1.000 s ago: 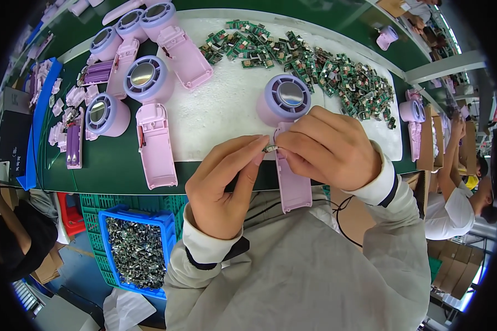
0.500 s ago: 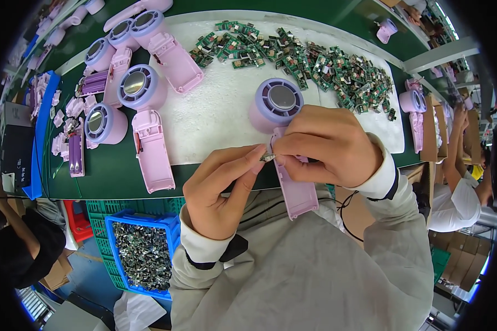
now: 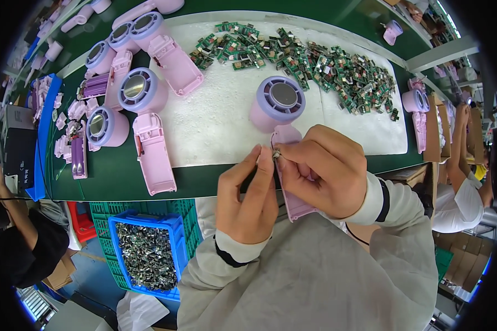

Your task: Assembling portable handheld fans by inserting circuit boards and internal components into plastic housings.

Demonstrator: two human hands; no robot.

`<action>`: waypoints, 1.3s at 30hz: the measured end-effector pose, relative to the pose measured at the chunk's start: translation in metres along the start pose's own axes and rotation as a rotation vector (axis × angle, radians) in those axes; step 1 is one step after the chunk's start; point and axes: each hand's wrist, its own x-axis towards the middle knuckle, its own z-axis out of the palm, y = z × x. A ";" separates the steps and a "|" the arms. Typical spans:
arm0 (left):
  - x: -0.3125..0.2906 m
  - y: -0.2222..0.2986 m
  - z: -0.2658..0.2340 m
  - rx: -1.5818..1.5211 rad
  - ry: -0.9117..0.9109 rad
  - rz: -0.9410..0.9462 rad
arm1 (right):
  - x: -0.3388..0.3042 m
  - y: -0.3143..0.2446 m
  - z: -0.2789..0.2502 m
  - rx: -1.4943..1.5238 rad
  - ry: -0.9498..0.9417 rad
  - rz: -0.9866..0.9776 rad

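A pink handheld fan housing with a round purple-rimmed head (image 3: 284, 95) lies in front of me, its open handle shell (image 3: 297, 208) pointing toward me. My right hand (image 3: 330, 174) is closed above that handle, thumb and forefinger pinching a small pale metallic part (image 3: 276, 154) too small to name. Close beside it, my left hand (image 3: 247, 201) has its thumb and forefinger drawn together at the same part. Whatever sits between the left fingertips is hidden. Part of the handle is covered by my right hand.
Loose green circuit boards (image 3: 337, 71) are heaped on the white mat (image 3: 215, 127). More pink fan housings (image 3: 156, 154) and purple battery cells (image 3: 78, 157) lie left. A blue bin (image 3: 181, 237) of small parts stands below the table's edge. Other people work at both sides.
My left hand has shifted right and turned more upright. The right hand has lowered slightly, and the small part now sits at its fingertips. The view has moved a little.
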 end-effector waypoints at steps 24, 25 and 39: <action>0.124 -0.075 0.009 0.774 -0.298 0.192 | 0.157 0.273 -0.145 0.558 -0.078 0.633; 0.128 -0.076 0.011 0.775 -0.289 0.204 | 0.165 0.304 -0.150 0.452 -0.072 0.688; 0.134 -0.086 0.020 0.902 -0.183 0.235 | 0.280 0.206 0.047 -0.655 -0.418 0.159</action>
